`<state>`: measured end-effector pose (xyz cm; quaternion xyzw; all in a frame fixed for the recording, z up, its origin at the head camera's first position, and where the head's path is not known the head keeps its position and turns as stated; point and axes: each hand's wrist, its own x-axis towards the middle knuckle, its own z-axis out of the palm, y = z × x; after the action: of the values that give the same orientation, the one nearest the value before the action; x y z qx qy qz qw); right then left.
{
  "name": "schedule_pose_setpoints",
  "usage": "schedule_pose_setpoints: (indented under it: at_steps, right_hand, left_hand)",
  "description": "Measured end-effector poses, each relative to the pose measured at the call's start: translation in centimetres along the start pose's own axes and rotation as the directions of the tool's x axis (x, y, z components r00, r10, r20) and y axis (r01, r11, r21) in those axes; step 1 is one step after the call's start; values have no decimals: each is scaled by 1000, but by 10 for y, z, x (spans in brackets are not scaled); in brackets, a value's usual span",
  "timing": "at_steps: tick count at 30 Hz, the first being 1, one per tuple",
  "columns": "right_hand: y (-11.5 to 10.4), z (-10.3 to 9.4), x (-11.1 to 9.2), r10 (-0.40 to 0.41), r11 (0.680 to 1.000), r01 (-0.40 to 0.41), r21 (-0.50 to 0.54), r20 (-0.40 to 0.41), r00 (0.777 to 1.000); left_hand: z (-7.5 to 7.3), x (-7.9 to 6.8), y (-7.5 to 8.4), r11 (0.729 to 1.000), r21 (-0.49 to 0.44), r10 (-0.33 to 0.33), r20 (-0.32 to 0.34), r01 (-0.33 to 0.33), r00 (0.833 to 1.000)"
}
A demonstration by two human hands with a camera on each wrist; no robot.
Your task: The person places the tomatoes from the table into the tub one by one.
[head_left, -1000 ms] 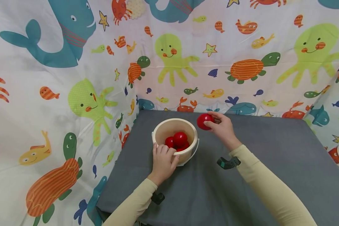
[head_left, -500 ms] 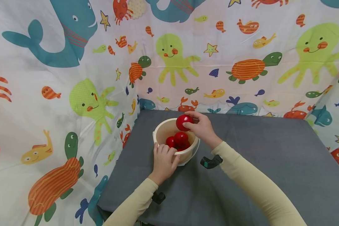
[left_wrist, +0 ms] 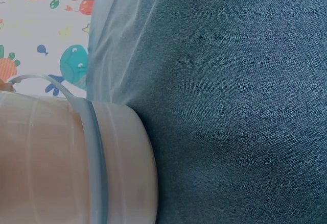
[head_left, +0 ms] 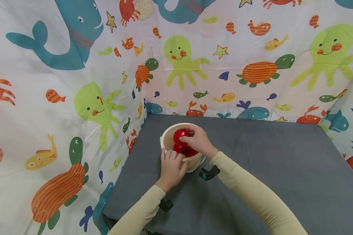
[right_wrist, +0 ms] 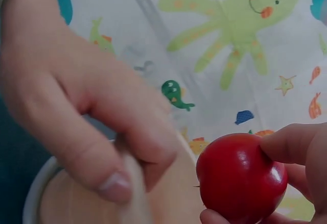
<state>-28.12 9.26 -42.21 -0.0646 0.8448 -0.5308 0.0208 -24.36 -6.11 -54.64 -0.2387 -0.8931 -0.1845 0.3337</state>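
A cream bucket (head_left: 168, 138) stands on the grey cloth, with several glossy red fruits (head_left: 191, 150) inside. My left hand (head_left: 171, 168) grips its near rim; in the right wrist view that left hand (right_wrist: 87, 96) has fingers and thumb on either side of the rim. My right hand (head_left: 200, 139) holds a red apple (head_left: 180, 137) within the bucket's mouth, over the other fruits. Close up, the apple (right_wrist: 240, 178) sits between the thumb and fingers of the right hand (right_wrist: 306, 157). The left wrist view shows only the bucket's side (left_wrist: 46, 157) and handle (left_wrist: 92, 137).
A grey cloth (head_left: 267, 169) covers the table, which stretches away to the right. White curtains with sea animals (head_left: 217, 65) hang behind and at both sides. The bucket stands near the left curtain (head_left: 91, 182).
My right hand has carried the apple leftward from beside the bucket, over the rim and down into its mouth. The left hand keeps its hold on the rim.
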Motion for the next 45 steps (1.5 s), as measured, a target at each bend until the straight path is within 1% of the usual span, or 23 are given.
schedule_pose_setpoints:
  at_steps: [3,10,13,20,32,39,45]
  right_hand:
    - [6,5,1,5,1000,-5,1,4,1000]
    - [18,12,1,0,1000,1,-16,14,1000]
    - [21,14,1,8,1000,-7,-26,15,1000]
    - [23,16,1,6,999,-6,-31,6,1000]
    - [27,17,0,4,999,-4,-47,-3,1000]
    - [29,18,1,28,999,-28,-35,5,1000]
    - [32,19,2,15,999,-15,-33,-5,1000]
  left_hand:
    - [0,1,0,1000,-1,12,-11,-12,1000]
    - [-2,0,0,1000,-7,-2,23,2,1000]
    - [-3,0,1,1000,-6,0,21,0,1000]
    - [-6,2,1,1000,-5,2,14,-2,1000]
    - [-3,1,2,1000,-5,-7,21,8,1000]
    - [-3,0,2,1000,-8,-11,24,11,1000]
    - [-3,0,2,1000,-14,-9,15,9,1000]
